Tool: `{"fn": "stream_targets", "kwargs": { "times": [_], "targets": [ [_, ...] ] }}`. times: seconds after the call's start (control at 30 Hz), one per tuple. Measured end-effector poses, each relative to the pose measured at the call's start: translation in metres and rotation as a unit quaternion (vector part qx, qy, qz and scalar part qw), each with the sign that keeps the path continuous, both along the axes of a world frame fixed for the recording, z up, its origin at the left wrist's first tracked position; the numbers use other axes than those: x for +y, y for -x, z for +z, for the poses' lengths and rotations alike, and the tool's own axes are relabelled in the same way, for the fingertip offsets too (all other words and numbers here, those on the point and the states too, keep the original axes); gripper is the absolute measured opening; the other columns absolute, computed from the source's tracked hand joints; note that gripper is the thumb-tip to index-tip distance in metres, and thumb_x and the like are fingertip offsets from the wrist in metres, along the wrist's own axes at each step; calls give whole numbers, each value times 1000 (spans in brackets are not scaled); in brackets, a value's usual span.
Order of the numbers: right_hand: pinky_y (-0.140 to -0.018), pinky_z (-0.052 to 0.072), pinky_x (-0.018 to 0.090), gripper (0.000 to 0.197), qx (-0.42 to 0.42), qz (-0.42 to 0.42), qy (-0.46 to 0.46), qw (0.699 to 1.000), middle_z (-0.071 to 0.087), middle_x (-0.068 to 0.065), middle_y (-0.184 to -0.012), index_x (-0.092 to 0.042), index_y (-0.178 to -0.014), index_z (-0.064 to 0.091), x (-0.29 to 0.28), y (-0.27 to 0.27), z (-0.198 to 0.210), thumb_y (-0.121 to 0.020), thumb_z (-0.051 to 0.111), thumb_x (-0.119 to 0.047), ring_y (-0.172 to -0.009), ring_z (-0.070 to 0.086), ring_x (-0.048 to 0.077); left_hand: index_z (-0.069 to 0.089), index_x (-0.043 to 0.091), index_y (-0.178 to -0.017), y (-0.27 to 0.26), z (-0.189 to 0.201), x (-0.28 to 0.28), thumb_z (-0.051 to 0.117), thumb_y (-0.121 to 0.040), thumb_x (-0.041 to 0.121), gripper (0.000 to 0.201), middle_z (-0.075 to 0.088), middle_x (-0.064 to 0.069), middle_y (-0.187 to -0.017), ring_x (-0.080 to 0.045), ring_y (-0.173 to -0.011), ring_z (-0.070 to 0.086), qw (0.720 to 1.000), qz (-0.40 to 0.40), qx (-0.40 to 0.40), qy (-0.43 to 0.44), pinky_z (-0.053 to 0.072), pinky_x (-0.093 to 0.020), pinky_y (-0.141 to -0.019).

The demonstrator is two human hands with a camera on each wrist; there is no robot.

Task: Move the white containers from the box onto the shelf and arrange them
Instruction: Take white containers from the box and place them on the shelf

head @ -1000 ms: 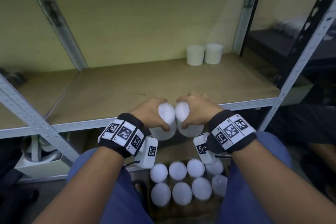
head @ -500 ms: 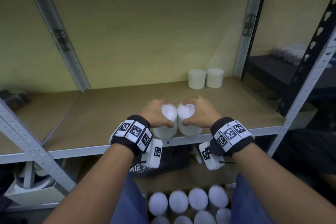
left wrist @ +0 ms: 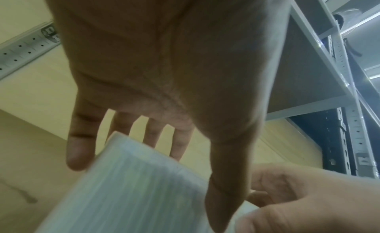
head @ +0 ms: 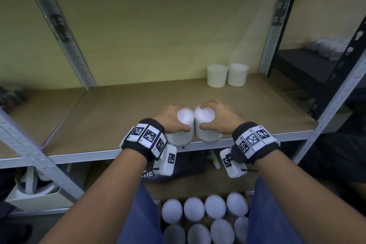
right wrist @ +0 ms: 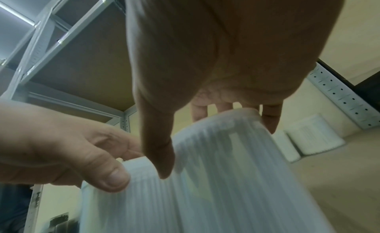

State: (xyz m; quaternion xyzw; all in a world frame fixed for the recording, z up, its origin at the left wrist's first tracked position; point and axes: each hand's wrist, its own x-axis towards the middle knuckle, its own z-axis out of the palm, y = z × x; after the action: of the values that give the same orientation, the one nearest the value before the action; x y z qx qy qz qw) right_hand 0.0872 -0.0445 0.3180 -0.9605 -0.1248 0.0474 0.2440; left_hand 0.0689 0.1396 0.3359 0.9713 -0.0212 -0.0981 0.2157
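White ribbed container is held in the left hand, thumb on the near side, fingers curled over the far side. A second container is gripped the same way by the right hand. Both are held side by side, touching or nearly so, at the front edge of the shelf; whether their bases rest on the board cannot be told. In the left wrist view the fingers are seen wrapped round the ribbed wall; in the right wrist view the thumb is pressed on the wall. Two more containers are stood upright together at the shelf's back right corner. Below, between the knees, a box is seen filled with rows of further white containers.
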Motion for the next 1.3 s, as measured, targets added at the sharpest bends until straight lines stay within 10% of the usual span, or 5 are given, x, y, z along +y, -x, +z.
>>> {"fn": "stream_targets", "kwargs": {
  "times": [0.17, 0.33, 0.57, 0.87, 1.3],
  "targets": [
    [-113, 20, 50, 77, -10, 0, 13, 1000, 23, -4, -153, -37, -139, 39, -4, 13, 4, -72, 75, -41, -142, 13, 30, 36, 28, -143, 9, 2, 2, 72, -73, 51, 82, 33, -4, -148, -28, -136, 35, 1000, 13, -20, -13, 31, -43, -113],
    [-107, 29, 40, 54, -34, -1, 38, 999, 38, -1, -137, -31, -128, 52, -3, 27, 14, -78, 70, -34, -128, 28, 25, 47, 26, -134, 27, 8, -1, 65, -82, 44, 58, 38, -3, -142, -28, -139, 22, 997, -11, -74, -37, 26, -38, -110],
    [-109, 33, 33, 38, -40, 10, 64, 997, 52, 6, -133, -18, -122, 60, -8, 34, 21, -85, 63, -15, -129, 39, 23, 64, 19, -117, 43, 10, -4, 63, -85, 31, 34, 63, -1, -123, -17, -113, 57, 995, -30, -97, -8, 44, -27, -94],
    [-103, 41, 28, 33, -51, -3, 32, 998, 59, 5, -133, -17, -119, 66, -8, 26, 17, -87, 62, -13, -124, 53, 20, 62, 15, -122, 29, -9, -4, 52, -87, 0, 39, 54, -9, -133, -25, -116, 59, 994, 20, -110, 13, 47, -33, -101],
    [-101, 48, 35, 37, -30, -17, 51, 998, 53, 10, -136, -15, -125, 61, 19, -57, 9, -88, 60, -11, -116, 59, 26, 67, 11, -118, -50, -9, 14, 55, -86, -2, 36, 64, -10, -126, -22, -118, 59, 989, 46, -136, 35, 43, -30, -107]
  ]
}}
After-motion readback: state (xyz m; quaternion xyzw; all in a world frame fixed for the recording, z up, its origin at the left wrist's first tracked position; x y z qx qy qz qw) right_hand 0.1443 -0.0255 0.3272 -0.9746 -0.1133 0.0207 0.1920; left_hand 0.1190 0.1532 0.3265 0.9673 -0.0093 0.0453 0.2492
